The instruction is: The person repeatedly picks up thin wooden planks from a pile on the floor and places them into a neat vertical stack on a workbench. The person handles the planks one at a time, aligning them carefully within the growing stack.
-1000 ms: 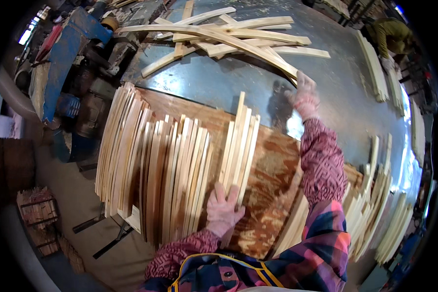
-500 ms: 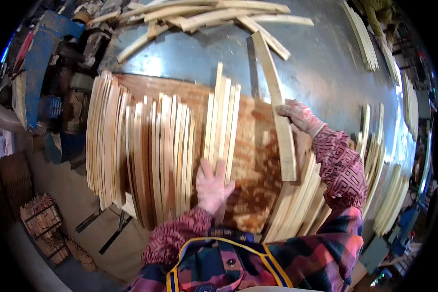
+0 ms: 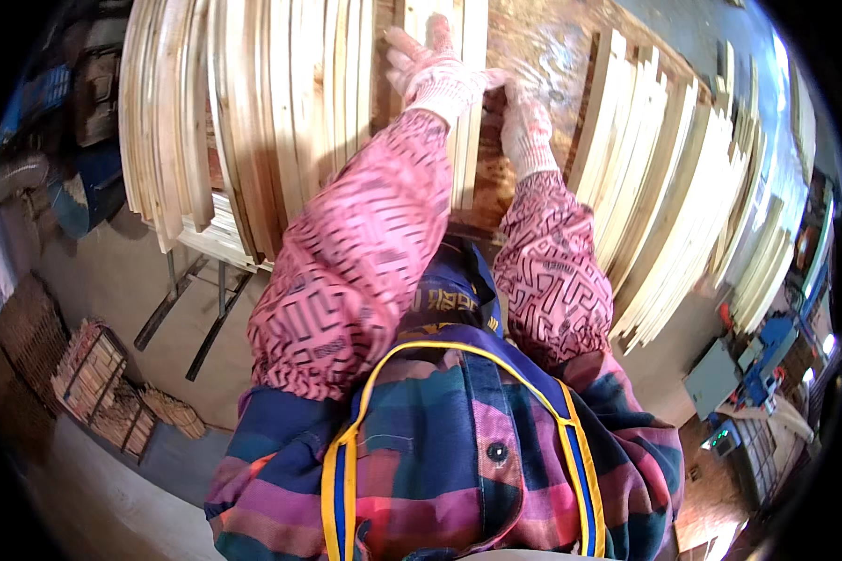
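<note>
My left hand, in a pale glove, lies with spread fingers across the middle group of wooden slats. Its thumb reaches over toward the group's right edge. Close by, my right hand, also gloved, is at the right side of these slats, near the left thumb. Its fingers are blurred, and whether they grip a slat cannot be made out. Under the slats is a brown plywood board, partly in shine. Upright rows of slats stand side by side to the left of my left hand.
More slats lie in rows right of my right hand, their near ends jutting past the board. Metal legs stick out below the left rows. Bundled sticks stand on the floor, lower left; blue machinery is at the right.
The view has tilted down toward my body. My right hand has come left to the middle slats, and the slat it held up is no longer seen raised. My left hand still lies on that group.
</note>
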### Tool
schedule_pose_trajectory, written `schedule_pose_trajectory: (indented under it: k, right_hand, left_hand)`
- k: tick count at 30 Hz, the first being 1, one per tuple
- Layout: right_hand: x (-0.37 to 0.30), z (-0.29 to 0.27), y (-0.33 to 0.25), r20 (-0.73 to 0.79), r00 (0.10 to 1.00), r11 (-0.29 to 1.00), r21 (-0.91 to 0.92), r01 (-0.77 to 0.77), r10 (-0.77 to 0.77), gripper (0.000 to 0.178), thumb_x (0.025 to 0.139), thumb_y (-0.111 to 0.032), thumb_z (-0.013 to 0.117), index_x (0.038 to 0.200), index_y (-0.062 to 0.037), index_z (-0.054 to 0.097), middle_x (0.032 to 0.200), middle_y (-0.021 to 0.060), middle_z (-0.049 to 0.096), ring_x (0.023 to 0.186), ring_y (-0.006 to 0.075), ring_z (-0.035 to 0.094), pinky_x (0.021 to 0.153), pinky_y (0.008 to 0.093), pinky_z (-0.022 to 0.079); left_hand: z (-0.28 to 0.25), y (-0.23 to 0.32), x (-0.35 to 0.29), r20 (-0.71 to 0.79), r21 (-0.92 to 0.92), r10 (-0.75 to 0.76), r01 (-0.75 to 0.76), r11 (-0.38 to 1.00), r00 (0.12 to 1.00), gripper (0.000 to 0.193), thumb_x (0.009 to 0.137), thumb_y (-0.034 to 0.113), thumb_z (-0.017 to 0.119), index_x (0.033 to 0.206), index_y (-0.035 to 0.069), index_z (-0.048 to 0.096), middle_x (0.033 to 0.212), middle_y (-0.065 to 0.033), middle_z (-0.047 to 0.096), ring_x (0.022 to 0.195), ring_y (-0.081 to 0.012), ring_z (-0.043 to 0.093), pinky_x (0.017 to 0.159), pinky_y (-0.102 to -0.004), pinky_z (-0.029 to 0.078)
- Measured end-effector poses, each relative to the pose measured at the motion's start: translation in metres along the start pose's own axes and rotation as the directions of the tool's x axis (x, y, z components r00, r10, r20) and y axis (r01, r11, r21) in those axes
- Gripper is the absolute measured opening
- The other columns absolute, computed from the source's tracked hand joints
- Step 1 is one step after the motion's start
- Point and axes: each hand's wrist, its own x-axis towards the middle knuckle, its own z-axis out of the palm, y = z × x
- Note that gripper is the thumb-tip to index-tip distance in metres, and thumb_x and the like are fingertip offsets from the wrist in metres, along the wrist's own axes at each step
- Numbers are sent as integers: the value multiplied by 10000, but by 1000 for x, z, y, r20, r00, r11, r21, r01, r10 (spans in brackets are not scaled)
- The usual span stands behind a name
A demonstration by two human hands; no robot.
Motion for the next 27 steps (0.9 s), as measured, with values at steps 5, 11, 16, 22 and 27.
schedule_pose_trajectory:
  k: [5, 11, 16, 22, 27]
  right_hand:
    - [-60, -25, 16, -124, 991, 986, 165, -18, 39, 346, 1004, -34, 454, 1317, -111, 580, 933, 90, 702, 776, 211, 672, 698, 330, 572]
    - [-97, -18, -17, 120, 922, 806, 454, -381, 368, 696, 940, -637, 460, 1371, -104, 583, 1390, 165, 573, 1331, 319, 488, 1139, 396, 334]
    - [-116, -19, -17, -99, 975, 971, 155, -182, 199, 604, 940, -559, 548, 1344, -113, 603, 1296, 160, 640, 1248, 302, 567, 1090, 405, 406]
    - [-113, -3, 11, -14, 963, 958, 103, -267, 269, 612, 918, -414, 686, 1427, -114, 527, 1392, 127, 583, 1300, 254, 527, 1113, 352, 379]
    - [-122, -16, 31, 32, 964, 918, 298, -260, 263, 524, 910, -288, 706, 1371, -72, 583, 1342, 130, 618, 1268, 261, 548, 1086, 345, 392]
  left_hand:
    - [8, 34, -27, -204, 30, 47, -42, 999, 978, 879, 880, 475, 683, 1558, 214, 188, 1551, -305, 253, 1350, -337, 419, 1065, -476, 400]
    - [23, -51, -47, 300, -949, 342, 315, 10, 891, 560, 852, 184, 752, 1313, -51, 537, 1118, -157, 700, 1064, -263, 673, 1018, -385, 509]
    - [67, -101, -74, -113, -898, 278, -218, 383, 954, 485, 915, 240, 664, 1337, 26, 557, 1347, -150, 564, 1180, -278, 597, 1038, -406, 485]
    - [77, -109, -41, 215, -125, 287, -265, 956, 934, 462, 952, 358, 507, 1372, 171, 543, 1410, -108, 532, 1289, -309, 525, 1090, -418, 414]
    - [85, -123, -49, 226, -546, 392, -217, 809, 892, 788, 902, 545, 612, 1491, 67, 400, 1511, -185, 423, 1397, -331, 403, 1157, -419, 321]
